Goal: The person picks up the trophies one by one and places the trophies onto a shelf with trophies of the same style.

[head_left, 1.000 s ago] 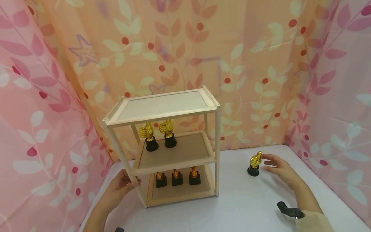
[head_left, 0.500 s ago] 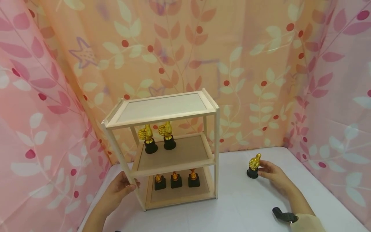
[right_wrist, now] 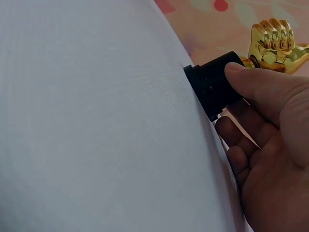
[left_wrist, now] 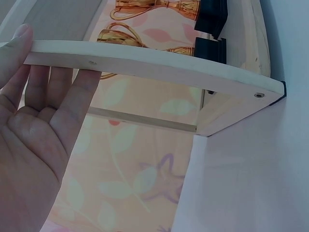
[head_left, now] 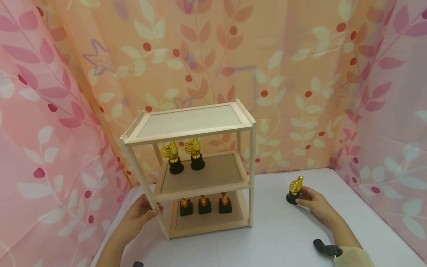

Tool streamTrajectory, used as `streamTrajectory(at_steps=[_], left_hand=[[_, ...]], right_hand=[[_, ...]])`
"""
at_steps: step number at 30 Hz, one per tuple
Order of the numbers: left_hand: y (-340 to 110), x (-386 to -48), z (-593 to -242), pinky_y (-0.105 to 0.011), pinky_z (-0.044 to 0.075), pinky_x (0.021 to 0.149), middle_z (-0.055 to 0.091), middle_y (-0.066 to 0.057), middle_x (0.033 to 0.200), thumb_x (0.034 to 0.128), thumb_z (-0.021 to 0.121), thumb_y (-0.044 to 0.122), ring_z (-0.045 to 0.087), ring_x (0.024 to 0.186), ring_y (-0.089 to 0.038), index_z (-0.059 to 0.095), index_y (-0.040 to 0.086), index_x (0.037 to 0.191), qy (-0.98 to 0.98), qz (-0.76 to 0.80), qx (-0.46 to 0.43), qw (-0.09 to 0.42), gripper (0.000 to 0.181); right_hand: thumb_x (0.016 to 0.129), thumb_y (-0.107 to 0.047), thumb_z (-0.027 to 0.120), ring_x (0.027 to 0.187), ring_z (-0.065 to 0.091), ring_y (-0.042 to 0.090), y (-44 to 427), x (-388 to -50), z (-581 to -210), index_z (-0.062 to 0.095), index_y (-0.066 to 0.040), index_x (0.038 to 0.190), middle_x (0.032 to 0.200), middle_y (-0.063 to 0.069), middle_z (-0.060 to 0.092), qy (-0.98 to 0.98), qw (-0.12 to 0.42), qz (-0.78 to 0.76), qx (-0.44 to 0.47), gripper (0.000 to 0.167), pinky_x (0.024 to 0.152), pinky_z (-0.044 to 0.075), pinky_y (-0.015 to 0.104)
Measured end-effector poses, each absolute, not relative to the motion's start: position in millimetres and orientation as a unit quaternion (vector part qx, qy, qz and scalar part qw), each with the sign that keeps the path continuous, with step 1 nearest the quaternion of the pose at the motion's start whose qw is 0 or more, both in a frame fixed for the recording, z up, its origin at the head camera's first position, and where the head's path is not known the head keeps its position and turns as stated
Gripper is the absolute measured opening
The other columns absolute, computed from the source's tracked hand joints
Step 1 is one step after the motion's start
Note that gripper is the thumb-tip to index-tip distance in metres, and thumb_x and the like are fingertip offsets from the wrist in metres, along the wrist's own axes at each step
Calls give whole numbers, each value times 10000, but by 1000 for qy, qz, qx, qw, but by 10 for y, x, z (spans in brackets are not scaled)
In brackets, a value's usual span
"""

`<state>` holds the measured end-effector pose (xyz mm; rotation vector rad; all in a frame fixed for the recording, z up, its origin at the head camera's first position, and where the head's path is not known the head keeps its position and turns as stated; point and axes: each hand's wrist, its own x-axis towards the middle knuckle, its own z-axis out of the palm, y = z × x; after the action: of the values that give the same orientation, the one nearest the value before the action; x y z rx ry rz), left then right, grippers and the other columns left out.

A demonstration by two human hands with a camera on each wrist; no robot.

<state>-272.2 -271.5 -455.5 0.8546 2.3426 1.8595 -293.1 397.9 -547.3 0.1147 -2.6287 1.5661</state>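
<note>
A gold thumbs-up trophy (head_left: 295, 186) with a round black base stands on the table, right of a three-tier wooden shelf (head_left: 200, 191). My right hand (head_left: 315, 204) pinches it from the right; in the right wrist view the thumb lies on the black base (right_wrist: 212, 84), with fingers behind it. My left hand (head_left: 138, 218) grips the shelf's front left post (left_wrist: 145, 62), thumb on one side and fingers on the other. Two matching thumbs-up trophies (head_left: 197, 163) stand at the left of the middle tier. Several small orange-gold cup trophies (head_left: 205, 207) on square black bases line the bottom tier.
The shelf's top panel (head_left: 190, 120) hides the upper tips of the middle-tier trophies. A white cloth covers the table (head_left: 267, 237). Patterned curtains (head_left: 287, 74) rise behind it and on both sides. A black wrist strap (head_left: 328, 248) sits on the right forearm.
My right hand has moved left from beside the standing trophy and now pinches its base. The left hand keeps its grip on the post. The head view shifted slightly.
</note>
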Motion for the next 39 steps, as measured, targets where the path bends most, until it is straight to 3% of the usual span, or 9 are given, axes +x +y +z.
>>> streamTrajectory(at_steps=[5,11,19,27,29,35,39], left_hand=[[-2719,-2733,-4564,-264,559,941,621,-210,1142,1016,554,-39,703,1083,-196,414,-76,1277,747,602,282,17,299],[-2717,-2732,-4572,-264,560,942,630,-182,1137,1012,556,-44,705,1090,-205,421,-60,1270,743,606,285,16,291],[-2722,-2735,-4571,-263,559,947,630,-210,1138,1018,553,-37,699,1079,-203,407,-77,1268,741,606,288,21,291],[-2718,-2731,-4577,-256,558,945,632,-189,1134,1013,560,-38,694,1062,-173,408,-78,1261,741,610,281,20,293],[-2725,-2741,-4593,-251,560,941,636,-174,1124,1009,563,-44,692,1055,-170,408,-92,1244,738,610,286,16,286],[-2726,-2742,-4600,-259,561,944,650,-119,1124,1004,572,-42,699,1066,-152,403,-96,1254,741,613,275,22,306],[-2725,-2741,-4587,-265,560,947,648,-122,1129,1006,577,-31,704,1075,-157,410,-70,1269,744,611,269,24,314]], right_hand=[[943,-233,753,1168,599,258,3950,-2942,-5466,440,78,1454,1368,280,577,-866,43,498,23,676,846,485,150],[952,-276,746,1246,580,416,3911,-2935,-5484,409,97,1472,1412,312,540,-873,40,485,14,724,859,494,173],[952,-331,740,1248,582,421,3888,-2937,-5488,421,90,1466,1394,300,563,-884,36,465,0,737,1007,505,484],[938,-332,758,1212,608,406,3877,-2939,-5460,464,76,1437,1349,282,602,-887,51,460,-1,708,961,522,426],[933,-353,761,1181,620,379,3877,-2944,-5454,484,67,1421,1321,265,622,-889,62,454,-5,701,960,515,473],[912,-436,767,1051,623,271,3877,-2944,-5376,564,15,1345,1189,187,687,-903,104,416,-16,657,858,478,400],[912,-488,750,1037,619,290,3858,-2927,-5250,571,-12,1344,1165,177,692,-909,119,400,-22,668,836,467,388]])
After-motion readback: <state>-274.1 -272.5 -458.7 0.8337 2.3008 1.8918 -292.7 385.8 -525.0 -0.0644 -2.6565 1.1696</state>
